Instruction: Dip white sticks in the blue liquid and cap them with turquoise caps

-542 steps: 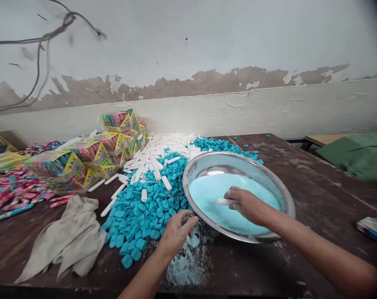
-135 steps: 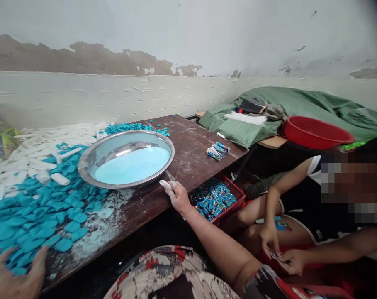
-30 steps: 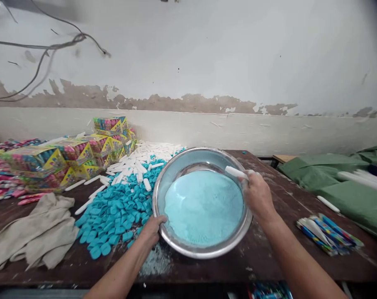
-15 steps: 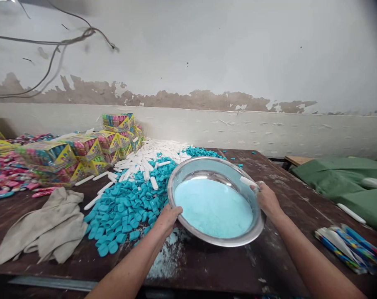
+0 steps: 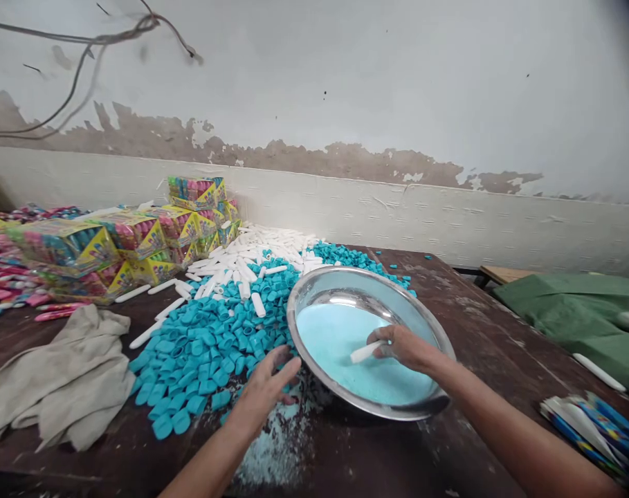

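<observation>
Head view: our right hand (image 5: 405, 347) pinches white tube (image 5: 366, 352), long axis pointing 8 o'clock over blue powder (image 5: 345, 346); left hand (image 5: 265, 387), fingers spread, has released the basin (image 5: 314, 373) rim.

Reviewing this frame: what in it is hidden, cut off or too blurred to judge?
- Left hand: fingertips blur over the blue caps; grip unclear.
- White tube: rear end hidden in the right hand.
- Steel bowl: near rim covered by the right forearm.
- Wrapped sticks: cut by the right edge.
</observation>
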Motion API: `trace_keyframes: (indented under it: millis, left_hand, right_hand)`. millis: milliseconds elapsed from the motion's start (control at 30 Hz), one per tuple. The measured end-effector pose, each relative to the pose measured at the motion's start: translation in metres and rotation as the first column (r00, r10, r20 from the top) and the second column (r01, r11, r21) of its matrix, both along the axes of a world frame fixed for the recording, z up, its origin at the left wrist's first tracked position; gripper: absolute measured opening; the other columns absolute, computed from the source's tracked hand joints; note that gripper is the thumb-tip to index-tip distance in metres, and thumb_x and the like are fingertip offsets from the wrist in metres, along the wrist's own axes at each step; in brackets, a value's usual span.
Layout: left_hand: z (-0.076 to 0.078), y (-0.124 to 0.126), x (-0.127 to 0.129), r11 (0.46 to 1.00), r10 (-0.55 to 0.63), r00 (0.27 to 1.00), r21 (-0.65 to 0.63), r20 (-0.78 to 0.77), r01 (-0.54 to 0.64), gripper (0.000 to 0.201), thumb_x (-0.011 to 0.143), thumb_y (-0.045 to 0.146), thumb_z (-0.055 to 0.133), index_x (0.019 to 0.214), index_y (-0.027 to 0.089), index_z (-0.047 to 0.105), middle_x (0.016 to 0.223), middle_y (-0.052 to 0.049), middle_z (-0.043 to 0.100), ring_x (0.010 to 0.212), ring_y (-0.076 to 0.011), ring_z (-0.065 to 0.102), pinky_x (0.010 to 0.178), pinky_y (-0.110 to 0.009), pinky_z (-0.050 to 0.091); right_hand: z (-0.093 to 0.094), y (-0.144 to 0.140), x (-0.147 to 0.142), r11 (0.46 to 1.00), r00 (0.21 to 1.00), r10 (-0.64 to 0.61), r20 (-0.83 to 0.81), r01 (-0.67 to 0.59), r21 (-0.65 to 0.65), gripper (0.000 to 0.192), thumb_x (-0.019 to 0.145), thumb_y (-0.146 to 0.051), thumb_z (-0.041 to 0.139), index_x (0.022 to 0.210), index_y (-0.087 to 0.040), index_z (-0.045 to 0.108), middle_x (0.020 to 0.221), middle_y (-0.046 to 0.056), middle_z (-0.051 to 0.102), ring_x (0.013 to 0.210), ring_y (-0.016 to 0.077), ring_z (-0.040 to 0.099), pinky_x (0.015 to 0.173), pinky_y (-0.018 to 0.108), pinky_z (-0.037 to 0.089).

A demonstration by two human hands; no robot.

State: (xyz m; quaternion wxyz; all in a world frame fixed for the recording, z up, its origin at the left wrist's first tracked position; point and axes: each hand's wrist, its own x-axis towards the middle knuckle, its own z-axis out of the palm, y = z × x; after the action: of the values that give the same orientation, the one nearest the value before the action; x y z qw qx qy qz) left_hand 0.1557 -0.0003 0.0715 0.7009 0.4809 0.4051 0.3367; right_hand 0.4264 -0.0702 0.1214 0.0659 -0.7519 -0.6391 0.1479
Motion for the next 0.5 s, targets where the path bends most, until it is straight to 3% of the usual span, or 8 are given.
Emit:
trace_keyframes:
  millis: [67,133,200,267,367,433,500]
  left_hand:
    - [-0.009,-0.004,-0.022,0.982,-0.034,0.989,0.181,-0.141,0.06,0.046,0.067,0.04,0.065,0.107,0.018,0.059,0.113,-0.012,0.057,0.086,-0.0264,0.061,0.056,-0.027,0.054]
    - [-0.025,-0.007,-0.045,0.911,0.05,0.97,0.409,-0.239,0.053,0.035,0.071,0.039,0.06,0.101,0.02,0.062,0.111,-0.01,0.059,0.093,-0.0259,0.06,0.065,-0.028,0.054]
    - [-0.044,-0.008,-0.067,0.768,0.195,0.941,0.64,-0.275,0.027,0.026,0.074,0.035,0.058,0.096,0.022,0.064,0.112,-0.008,0.059,0.101,-0.0255,0.056,0.076,-0.03,0.052]
    - [-0.062,-0.009,-0.083,0.59,0.322,0.906,0.806,-0.276,0.036,0.021,0.074,0.029,0.057,0.094,0.023,0.064,0.112,-0.007,0.059,0.106,-0.025,0.054,0.084,-0.032,0.049]
    - [-0.078,-0.011,-0.096,0.388,0.418,0.876,0.919,-0.241,0.068,0.026,0.075,0.02,0.056,0.1,0.023,0.061,0.114,-0.007,0.058,0.107,-0.0244,0.053,0.088,-0.032,0.047]
    - [-0.081,-0.013,-0.097,0.312,0.444,0.869,0.947,-0.219,0.079,0.031,0.075,0.016,0.055,0.105,0.022,0.059,0.117,-0.008,0.056,0.111,-0.0252,0.05,0.089,-0.033,0.046]
    - [-0.081,-0.014,-0.095,0.271,0.465,0.859,0.958,-0.215,0.094,0.033,0.075,0.015,0.055,0.107,0.021,0.058,0.119,-0.009,0.054,0.115,-0.0265,0.046,0.093,-0.036,0.044]
  right_hand:
    - [-0.002,0.007,-0.004,0.999,0.995,0.05,0.082,-0.049,-0.017,0.019,0.068,-0.013,0.057,0.084,-0.02,0.066,0.078,0.001,0.066,0.072,0.0162,0.056,0.066,0.024,0.038]
    - [-0.007,0.012,-0.007,0.995,0.983,0.101,0.154,-0.099,-0.018,0.02,0.066,-0.01,0.058,0.082,-0.019,0.067,0.079,0.003,0.066,0.08,0.0197,0.054,0.073,0.028,0.034]
    - [-0.012,0.014,-0.009,0.978,0.937,0.206,0.283,-0.205,-0.035,0.019,0.066,-0.008,0.056,0.078,-0.019,0.066,0.079,0.005,0.065,0.085,0.0223,0.052,0.076,0.032,0.031]
    - [-0.017,0.016,-0.011,0.943,0.846,0.323,0.424,-0.323,-0.074,0.018,0.068,-0.005,0.052,0.073,-0.018,0.064,0.076,0.006,0.064,0.084,0.0226,0.05,0.073,0.032,0.03]
    - [-0.023,0.018,-0.012,0.892,0.745,0.433,0.507,-0.434,-0.124,0.021,0.07,-0.001,0.045,0.071,-0.016,0.06,0.075,0.006,0.061,0.078,0.0204,0.05,0.068,0.031,0.03]
    - [-0.022,0.019,-0.009,0.869,0.712,0.471,0.521,-0.475,-0.138,0.024,0.07,0.001,0.043,0.074,-0.016,0.059,0.078,0.006,0.06,0.076,0.019,0.05,0.067,0.031,0.031]
    - [-0.02,0.021,-0.005,0.865,0.685,0.466,0.559,-0.487,-0.125,0.026,0.072,0.003,0.04,0.077,-0.015,0.059,0.082,0.008,0.059,0.077,0.0191,0.05,0.067,0.031,0.032]
